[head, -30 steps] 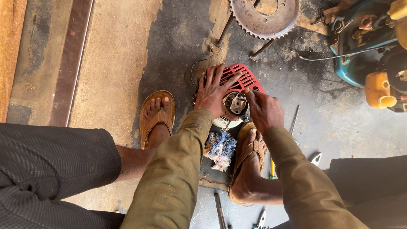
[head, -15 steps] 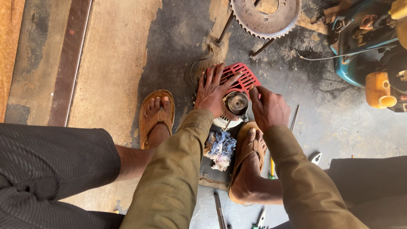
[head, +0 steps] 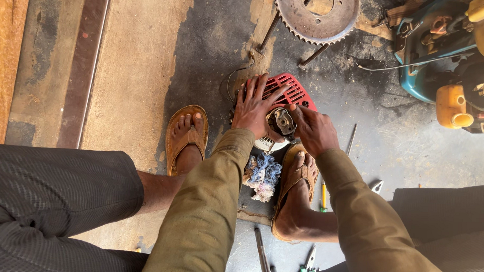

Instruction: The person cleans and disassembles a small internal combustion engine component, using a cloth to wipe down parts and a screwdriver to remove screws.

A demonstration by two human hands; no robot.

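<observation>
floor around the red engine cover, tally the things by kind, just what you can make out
red engine cover: 1, left hand flat on it, right hand beside
sprocket: 1
sandals: 2
rag: 1
yellow screwdriver: 1
green pliers: 1
metal rod: 1
teal and yellow machine: 1
total: 9

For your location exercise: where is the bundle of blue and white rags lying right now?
In the head view, the rag bundle lies on the floor below the red engine cover, between the left forearm's sleeve and the sandalled right foot.
</observation>
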